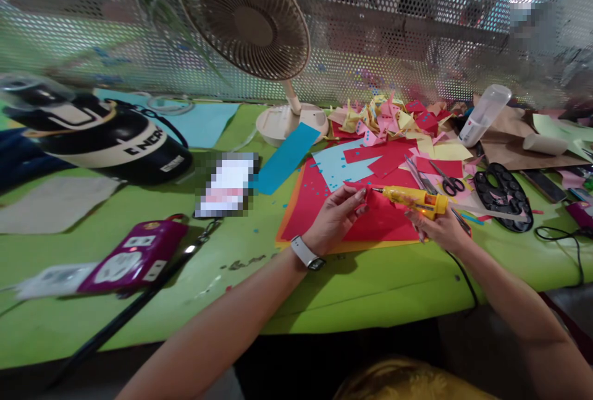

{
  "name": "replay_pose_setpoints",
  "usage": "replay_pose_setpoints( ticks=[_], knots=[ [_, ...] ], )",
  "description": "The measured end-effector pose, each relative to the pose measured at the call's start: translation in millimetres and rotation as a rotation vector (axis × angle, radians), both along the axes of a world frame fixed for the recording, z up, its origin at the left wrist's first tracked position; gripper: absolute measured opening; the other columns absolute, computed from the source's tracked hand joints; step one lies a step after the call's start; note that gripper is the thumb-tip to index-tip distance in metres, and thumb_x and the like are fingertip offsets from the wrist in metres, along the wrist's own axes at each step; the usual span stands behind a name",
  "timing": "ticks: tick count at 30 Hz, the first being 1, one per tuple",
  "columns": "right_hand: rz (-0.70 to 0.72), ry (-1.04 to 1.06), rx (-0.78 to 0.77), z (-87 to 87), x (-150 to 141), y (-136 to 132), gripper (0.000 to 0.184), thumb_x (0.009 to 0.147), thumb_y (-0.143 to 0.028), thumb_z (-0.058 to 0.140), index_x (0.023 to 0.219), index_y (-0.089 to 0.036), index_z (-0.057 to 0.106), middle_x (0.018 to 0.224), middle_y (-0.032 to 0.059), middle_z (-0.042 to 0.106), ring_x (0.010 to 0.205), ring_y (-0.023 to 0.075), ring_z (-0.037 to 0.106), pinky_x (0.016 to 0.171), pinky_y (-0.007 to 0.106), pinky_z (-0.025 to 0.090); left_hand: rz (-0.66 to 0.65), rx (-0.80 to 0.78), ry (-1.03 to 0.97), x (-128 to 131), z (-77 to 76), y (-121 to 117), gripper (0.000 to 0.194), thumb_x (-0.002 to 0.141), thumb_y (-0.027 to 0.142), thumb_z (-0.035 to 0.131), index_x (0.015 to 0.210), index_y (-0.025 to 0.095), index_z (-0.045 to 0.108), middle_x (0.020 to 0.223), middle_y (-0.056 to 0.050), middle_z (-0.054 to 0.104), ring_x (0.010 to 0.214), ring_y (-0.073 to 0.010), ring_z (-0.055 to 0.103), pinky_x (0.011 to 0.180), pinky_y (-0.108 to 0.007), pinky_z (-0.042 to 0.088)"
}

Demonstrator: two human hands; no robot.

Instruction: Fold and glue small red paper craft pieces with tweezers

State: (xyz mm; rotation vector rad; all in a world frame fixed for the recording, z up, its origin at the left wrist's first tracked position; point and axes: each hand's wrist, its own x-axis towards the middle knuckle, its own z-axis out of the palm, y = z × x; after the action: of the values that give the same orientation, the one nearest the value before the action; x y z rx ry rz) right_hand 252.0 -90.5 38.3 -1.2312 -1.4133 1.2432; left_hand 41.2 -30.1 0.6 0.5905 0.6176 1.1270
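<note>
My right hand is closed round a yellow glue gun, whose nozzle points left toward my left hand. My left hand, with a white watch on its wrist, pinches a small red paper piece just in front of the nozzle. Both hands hover over a red paper sheet that lies on an orange sheet on the green table. A light blue cut paper lies on the red sheet.
A beige desk fan stands at the back centre. A heap of paper scraps, scissors, a black palette and a white bottle lie right. A helmet, phone and purple case lie left.
</note>
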Motion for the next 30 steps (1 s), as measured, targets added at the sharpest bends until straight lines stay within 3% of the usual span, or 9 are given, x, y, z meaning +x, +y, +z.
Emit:
replay_pose_setpoints(
  ticks=[4, 10, 16, 20, 24, 28, 30],
  knots=[
    [0.004, -0.03, 0.019, -3.8, 2.5, 0.5, 0.044, 0.075, -0.06, 0.071, 0.083, -0.018, 0.061, 0.052, -0.006, 0.047, 0.038, 0.0059, 0.041, 0.033, 0.019, 0.038, 0.021, 0.07, 0.062, -0.8, 1.0, 1.7, 0.03, 0.054, 0.028, 0.094, 0.069, 0.021, 0.069, 0.079, 0.003, 0.075, 0.077, -0.0117, 0.068, 0.068, -0.021, 0.054],
    [0.023, -0.09, 0.045, -7.9, 8.5, 0.2, 0.039, 0.078, -0.055, 0.069, 0.091, -0.019, 0.067, 0.056, -0.004, 0.052, 0.041, 0.0074, 0.041, 0.035, 0.021, 0.04, 0.046, 0.342, 0.319, -4.6, 10.7, 3.6, 0.026, 0.063, 0.039, 0.088, 0.073, 0.019, 0.074, 0.072, -0.002, 0.074, 0.068, -0.0134, 0.067, 0.07, -0.026, 0.055],
    [0.082, -0.007, -0.022, 4.7, 18.7, 0.5, 0.045, 0.068, -0.06, 0.077, 0.084, -0.02, 0.065, 0.065, -0.001, 0.061, 0.041, 0.0071, 0.045, 0.036, 0.022, 0.042, 0.094, 0.303, 0.304, -5.1, 11.2, 8.2, 0.031, 0.054, 0.04, 0.092, 0.064, 0.019, 0.071, 0.064, 0.0, 0.071, 0.062, -0.0109, 0.065, 0.065, -0.022, 0.055],
    [-0.022, 0.04, 0.124, 25.4, 31.5, -6.0, 0.046, 0.075, -0.065, 0.069, 0.085, -0.02, 0.065, 0.059, -0.001, 0.06, 0.041, 0.0099, 0.049, 0.038, 0.023, 0.039, 0.106, 0.235, 0.245, -4.3, 9.9, 11.3, 0.035, 0.048, 0.038, 0.094, 0.063, 0.019, 0.07, 0.066, 0.001, 0.072, 0.063, -0.0107, 0.066, 0.062, -0.021, 0.055],
    [-0.198, -0.058, 0.298, 43.3, 54.0, -19.9, 0.044, 0.082, -0.063, 0.06, 0.088, -0.021, 0.067, 0.056, -0.0005, 0.059, 0.047, 0.0125, 0.052, 0.046, 0.026, 0.042, 0.127, 0.187, 0.19, -5.1, 11.7, 12.7, 0.036, 0.043, 0.034, 0.096, 0.064, 0.02, 0.069, 0.068, 0.003, 0.072, 0.062, -0.0092, 0.066, 0.06, -0.018, 0.055],
    [-0.473, -0.339, 0.376, 37.8, 100.8, -31.1, 0.035, 0.084, -0.053, 0.058, 0.096, -0.021, 0.066, 0.073, 0.0027, 0.066, 0.055, 0.0142, 0.054, 0.052, 0.028, 0.044, 0.168, 0.159, 0.137, -7.2, 15.1, 15.6, 0.037, 0.041, 0.03, 0.097, 0.062, 0.021, 0.068, 0.07, 0.005, 0.074, 0.065, -0.0089, 0.067, 0.061, -0.017, 0.056],
    [-0.6, -0.576, 0.398, 27.5, 129.7, -34.2, 0.033, 0.08, -0.045, 0.06, 0.103, -0.023, 0.065, 0.088, 0.0048, 0.069, 0.069, 0.0188, 0.061, 0.063, 0.032, 0.049, 0.197, 0.141, 0.116, -8.1, 17.1, 17.5, 0.038, 0.038, 0.029, 0.097, 0.062, 0.022, 0.068, 0.07, 0.005, 0.074, 0.064, -0.0085, 0.067, 0.059, -0.017, 0.056]
  ],
)
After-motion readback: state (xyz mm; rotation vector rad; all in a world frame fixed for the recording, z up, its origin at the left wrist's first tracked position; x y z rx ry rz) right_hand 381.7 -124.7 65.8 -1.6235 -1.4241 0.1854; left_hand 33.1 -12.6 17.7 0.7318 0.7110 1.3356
